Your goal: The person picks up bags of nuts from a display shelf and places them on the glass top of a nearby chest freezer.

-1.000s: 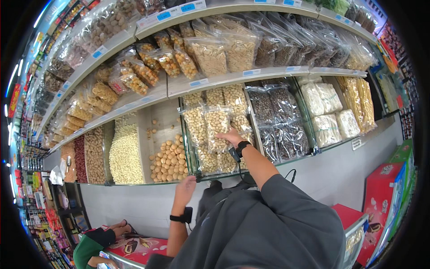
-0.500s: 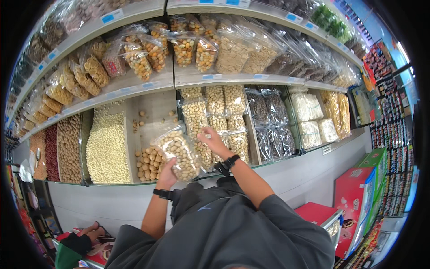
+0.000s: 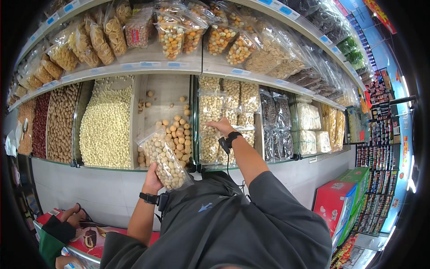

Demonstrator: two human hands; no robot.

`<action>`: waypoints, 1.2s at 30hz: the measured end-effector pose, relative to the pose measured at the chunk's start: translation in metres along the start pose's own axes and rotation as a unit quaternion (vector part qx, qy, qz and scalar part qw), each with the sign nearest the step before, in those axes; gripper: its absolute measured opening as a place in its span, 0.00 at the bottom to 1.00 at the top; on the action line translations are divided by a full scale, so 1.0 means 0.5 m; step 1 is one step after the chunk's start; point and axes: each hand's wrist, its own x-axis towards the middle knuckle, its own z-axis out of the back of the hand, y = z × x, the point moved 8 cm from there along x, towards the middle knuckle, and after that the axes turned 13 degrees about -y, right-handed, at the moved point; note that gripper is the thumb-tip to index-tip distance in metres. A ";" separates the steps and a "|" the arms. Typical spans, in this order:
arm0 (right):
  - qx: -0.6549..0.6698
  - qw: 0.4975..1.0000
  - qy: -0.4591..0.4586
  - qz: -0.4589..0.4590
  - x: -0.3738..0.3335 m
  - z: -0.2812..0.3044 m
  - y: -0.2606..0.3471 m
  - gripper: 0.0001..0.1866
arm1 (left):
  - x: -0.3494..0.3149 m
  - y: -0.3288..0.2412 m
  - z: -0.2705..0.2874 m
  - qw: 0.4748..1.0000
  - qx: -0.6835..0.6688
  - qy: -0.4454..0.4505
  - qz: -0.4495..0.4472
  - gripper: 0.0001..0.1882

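Observation:
My left hand (image 3: pixel 152 180) grips the lower left side of a clear bag of pale nuts (image 3: pixel 165 161), held tilted in front of the bin edge. Behind this bag lies a pile of loose round light-brown nuts (image 3: pixel 180 132) in an open compartment, partly covered by it. My right hand (image 3: pixel 221 126) is over the neighbouring compartment, fingers stretched out to the left. Beneath it lie stacked clear bags of similar pale nuts (image 3: pixel 209 105); whether the fingertips touch one, I cannot tell.
A glass divider (image 3: pixel 194 121) separates the two compartments. Left are bins of cream-coloured kernels (image 3: pixel 105 130) and brown nuts (image 3: pixel 62 123). Dark bagged goods (image 3: pixel 275 121) lie right. A shelf edge (image 3: pixel 148 67) crosses above. Another person's feet (image 3: pixel 75 215) show at lower left.
The view has shifted. My left hand has brought the bag leftward and lower, from beside the bagged nuts to before the loose nuts. My right hand has opened out over the bags.

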 end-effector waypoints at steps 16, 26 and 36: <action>-0.058 0.968 0.155 0.186 -0.370 -0.007 0.103 0.47 | 0.176 0.072 -0.108 0.990 0.041 0.126 0.043 0.43; 0.317 0.945 -0.042 -0.074 -0.030 0.250 -0.086 0.36 | 0.103 0.022 -0.114 0.988 0.031 0.119 -0.092 0.51; 0.505 0.820 -0.213 -0.165 0.237 0.374 -0.263 0.16 | -0.008 0.057 -0.115 0.968 0.037 0.144 -0.201 0.51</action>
